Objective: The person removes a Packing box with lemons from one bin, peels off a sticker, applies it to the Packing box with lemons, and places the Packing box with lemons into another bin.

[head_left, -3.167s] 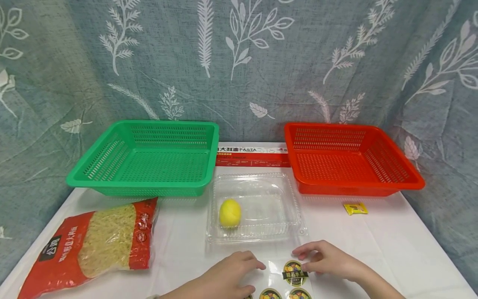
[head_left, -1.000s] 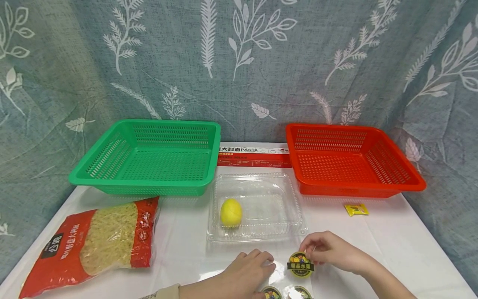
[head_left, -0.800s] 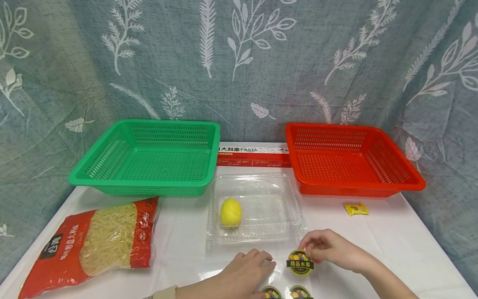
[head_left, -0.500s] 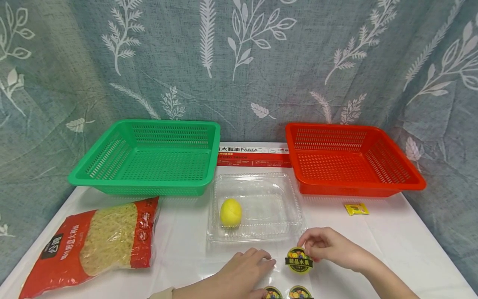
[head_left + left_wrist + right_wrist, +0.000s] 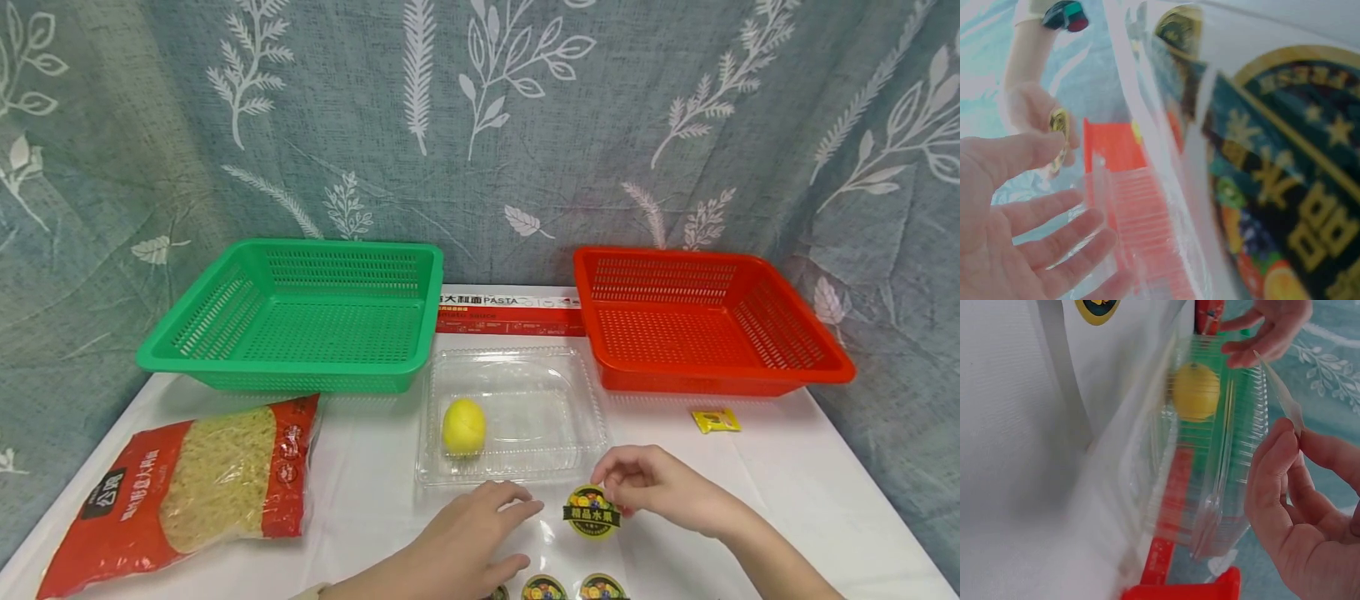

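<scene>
My right hand [image 5: 663, 493] pinches a round black-and-gold fruit sticker [image 5: 592, 514] by its right edge, between thumb and fingertips. In the right wrist view the sticker [image 5: 1285, 399] shows its pale back and stands up from the fingertips. My left hand [image 5: 472, 537] hovers left of it with fingers spread and nothing between them. Below both hands lies a sheet of stickers [image 5: 558, 557], with several more round stickers at the bottom edge. Just beyond stands a clear plastic clamshell box [image 5: 517, 481] with a yellow lemon [image 5: 463, 427] at its left side.
A green basket [image 5: 300, 367] stands at the back left, a red basket [image 5: 720, 377] at the back right. Between them lies a red-and-white pasta box [image 5: 510, 321]. A bag of pasta [image 5: 217, 483] rests at left, a small yellow packet [image 5: 715, 419] at right.
The right hand has peeled the sticker off the sheet and carried it slightly up and left. The left hand, earlier resting on the sheet, has lifted and spread its fingers.
</scene>
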The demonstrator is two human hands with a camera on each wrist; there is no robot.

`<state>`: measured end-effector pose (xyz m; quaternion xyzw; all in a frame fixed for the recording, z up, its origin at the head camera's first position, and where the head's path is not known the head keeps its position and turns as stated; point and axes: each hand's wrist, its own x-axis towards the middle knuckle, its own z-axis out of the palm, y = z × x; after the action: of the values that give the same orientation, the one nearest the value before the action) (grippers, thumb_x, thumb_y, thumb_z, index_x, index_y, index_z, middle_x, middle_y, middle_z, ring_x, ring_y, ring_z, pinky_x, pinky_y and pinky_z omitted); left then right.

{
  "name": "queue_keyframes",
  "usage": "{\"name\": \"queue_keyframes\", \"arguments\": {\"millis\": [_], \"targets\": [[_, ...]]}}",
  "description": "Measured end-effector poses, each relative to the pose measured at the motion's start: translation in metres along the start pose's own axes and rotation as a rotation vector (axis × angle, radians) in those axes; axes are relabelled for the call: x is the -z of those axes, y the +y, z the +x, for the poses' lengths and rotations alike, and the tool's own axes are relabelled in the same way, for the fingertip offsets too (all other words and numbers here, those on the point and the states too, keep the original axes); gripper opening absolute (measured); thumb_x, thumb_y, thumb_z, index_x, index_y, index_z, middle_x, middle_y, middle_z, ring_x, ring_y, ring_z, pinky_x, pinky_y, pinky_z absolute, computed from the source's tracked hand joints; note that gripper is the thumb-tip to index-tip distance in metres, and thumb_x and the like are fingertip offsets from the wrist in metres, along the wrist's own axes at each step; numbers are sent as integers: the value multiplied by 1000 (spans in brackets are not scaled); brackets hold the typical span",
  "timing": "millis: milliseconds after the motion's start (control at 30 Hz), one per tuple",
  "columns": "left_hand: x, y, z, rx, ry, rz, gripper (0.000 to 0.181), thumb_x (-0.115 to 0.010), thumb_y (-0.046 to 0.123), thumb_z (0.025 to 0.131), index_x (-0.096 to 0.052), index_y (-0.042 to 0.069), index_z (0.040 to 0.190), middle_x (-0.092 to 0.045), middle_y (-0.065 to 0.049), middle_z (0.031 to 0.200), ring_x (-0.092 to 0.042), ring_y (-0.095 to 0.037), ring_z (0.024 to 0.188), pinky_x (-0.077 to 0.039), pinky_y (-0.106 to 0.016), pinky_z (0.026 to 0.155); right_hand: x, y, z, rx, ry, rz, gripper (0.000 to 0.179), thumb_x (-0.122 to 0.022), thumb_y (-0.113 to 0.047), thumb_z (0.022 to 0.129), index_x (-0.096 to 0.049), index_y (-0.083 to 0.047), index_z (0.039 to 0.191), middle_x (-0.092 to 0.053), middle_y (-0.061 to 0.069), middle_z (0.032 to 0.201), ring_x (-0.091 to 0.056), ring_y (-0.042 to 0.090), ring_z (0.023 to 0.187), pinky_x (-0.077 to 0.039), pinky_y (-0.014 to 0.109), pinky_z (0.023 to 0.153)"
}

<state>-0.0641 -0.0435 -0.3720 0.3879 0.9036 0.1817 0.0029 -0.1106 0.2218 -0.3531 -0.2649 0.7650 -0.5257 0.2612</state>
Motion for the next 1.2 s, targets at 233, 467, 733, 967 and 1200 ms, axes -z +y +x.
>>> {"name": "queue_keyframes", "arguments": {"millis": [233, 467, 733, 967, 1200], "targets": [[11, -1, -8, 140, 126, -128, 39, -66, 25, 84, -58, 12, 119, -55, 2, 114, -52, -15, 104, -49, -33, 84, -3, -7, 3, -32, 43, -1, 15, -51, 1, 85, -56, 6, 98, -54, 8, 80, -56, 11, 67, -53, 31, 62], [14, -7, -12, 211, 383, -123, 30, -73, 15, 76, -65, 18, 105, -58, 8, 103, -54, -12, 95, -50, -31, 75, -4, -13, 8, -73, 95, -4, 15, -52, -2, 86, -56, 5, 99, -55, 10, 83, -57, 14, 68, -53, 30, 65], [9, -26, -16, 296, 542, -8, 40, -81, 17, 65, -65, 19, 102, -51, 1, 113, -47, -18, 100, -41, -38, 74, -2, -19, 16, -80, 170, 17, 20, -57, -7, 88, -57, 8, 102, -59, 10, 85, -56, 14, 69, -53, 30, 67], [7, -38, -18, 363, 543, -40, 55, -84, 25, 61, -61, 16, 111, -41, -10, 126, -40, -31, 110, -43, -49, 78, 4, -26, 26, -94, 198, 17, 25, -58, -10, 88, -56, 8, 106, -61, 12, 93, -57, 15, 72, -53, 29, 68], [5, -45, -16, 382, 530, -181, 75, -87, 19, 58, -51, 12, 123, -29, -16, 133, -34, -35, 116, -42, -54, 86, 10, -29, 41, -105, 218, 10, 26, -59, -12, 89, -57, 6, 107, -61, 12, 96, -57, 18, 74, -52, 30, 70]]}}
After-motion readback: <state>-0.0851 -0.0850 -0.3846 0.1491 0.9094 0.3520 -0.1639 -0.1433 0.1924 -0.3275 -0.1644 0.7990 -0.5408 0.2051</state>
